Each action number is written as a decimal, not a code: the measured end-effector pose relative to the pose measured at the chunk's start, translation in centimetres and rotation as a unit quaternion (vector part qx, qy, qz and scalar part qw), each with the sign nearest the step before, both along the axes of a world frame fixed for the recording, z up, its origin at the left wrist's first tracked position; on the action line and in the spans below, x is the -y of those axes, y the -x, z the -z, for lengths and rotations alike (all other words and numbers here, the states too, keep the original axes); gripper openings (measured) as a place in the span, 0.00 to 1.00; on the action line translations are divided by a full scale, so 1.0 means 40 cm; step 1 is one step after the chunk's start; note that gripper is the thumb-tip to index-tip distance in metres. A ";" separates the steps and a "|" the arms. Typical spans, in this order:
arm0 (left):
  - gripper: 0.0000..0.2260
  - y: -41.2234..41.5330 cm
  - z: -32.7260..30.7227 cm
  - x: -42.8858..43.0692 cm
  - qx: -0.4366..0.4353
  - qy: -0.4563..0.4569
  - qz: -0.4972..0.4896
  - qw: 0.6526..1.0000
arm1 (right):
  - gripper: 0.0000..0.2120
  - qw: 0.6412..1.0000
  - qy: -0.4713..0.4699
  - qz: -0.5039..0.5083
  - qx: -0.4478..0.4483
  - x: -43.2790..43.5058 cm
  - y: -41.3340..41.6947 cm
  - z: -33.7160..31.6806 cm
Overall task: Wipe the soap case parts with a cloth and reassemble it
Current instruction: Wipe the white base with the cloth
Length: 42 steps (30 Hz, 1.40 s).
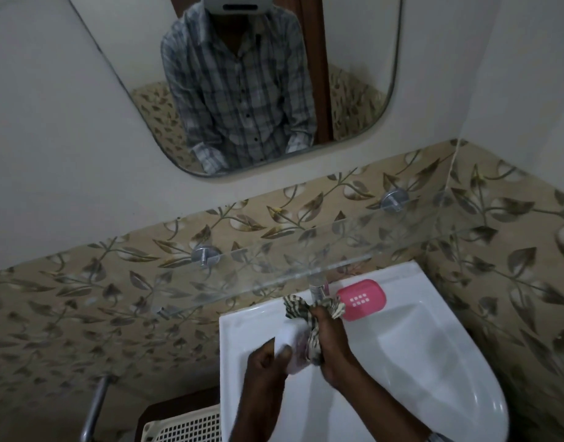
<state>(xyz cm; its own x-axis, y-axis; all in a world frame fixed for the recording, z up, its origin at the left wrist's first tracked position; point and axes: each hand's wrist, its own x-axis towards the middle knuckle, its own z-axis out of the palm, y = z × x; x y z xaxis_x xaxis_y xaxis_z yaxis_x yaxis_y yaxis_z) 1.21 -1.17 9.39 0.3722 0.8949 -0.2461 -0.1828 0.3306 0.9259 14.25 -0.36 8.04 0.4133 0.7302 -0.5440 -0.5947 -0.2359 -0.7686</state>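
Over the white sink (433,362), the left hand (267,358) grips a pale case part (291,349), thumb and fingers closed round it. The right hand (330,342) is clenched on a striped cloth (309,317), pressing it against that part. The pink tray (363,299) lies on the sink's back rim, beside the tap (319,290).

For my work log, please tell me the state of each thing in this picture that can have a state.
Left hand: gripping the white case part.
Right hand: pressing the cloth on that part.
Pink tray: separate, lying on the sink rim.
Tap: no water visible.
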 end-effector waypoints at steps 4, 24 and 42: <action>0.17 0.028 -0.031 -0.037 -0.062 0.035 0.087 0.994 | 0.15 0.980 -0.049 -0.096 0.170 -0.009 -0.015 -0.045; 0.24 0.004 0.009 -0.022 0.148 0.183 -0.073 0.969 | 0.16 0.998 -0.006 -0.009 0.064 -0.021 -0.003 0.009; 0.30 -0.067 -0.029 -0.045 0.021 0.209 -0.058 0.976 | 0.11 0.996 0.019 -0.052 0.067 0.093 0.014 -0.008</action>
<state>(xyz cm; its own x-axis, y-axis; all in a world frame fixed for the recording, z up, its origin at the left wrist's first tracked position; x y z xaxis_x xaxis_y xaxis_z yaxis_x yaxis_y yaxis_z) 3.89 0.65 10.56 0.2916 0.7561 -0.5859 -0.2774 0.6530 0.7047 13.68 -4.07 8.35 0.4082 0.7520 -0.5176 -0.4581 -0.3216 -0.8286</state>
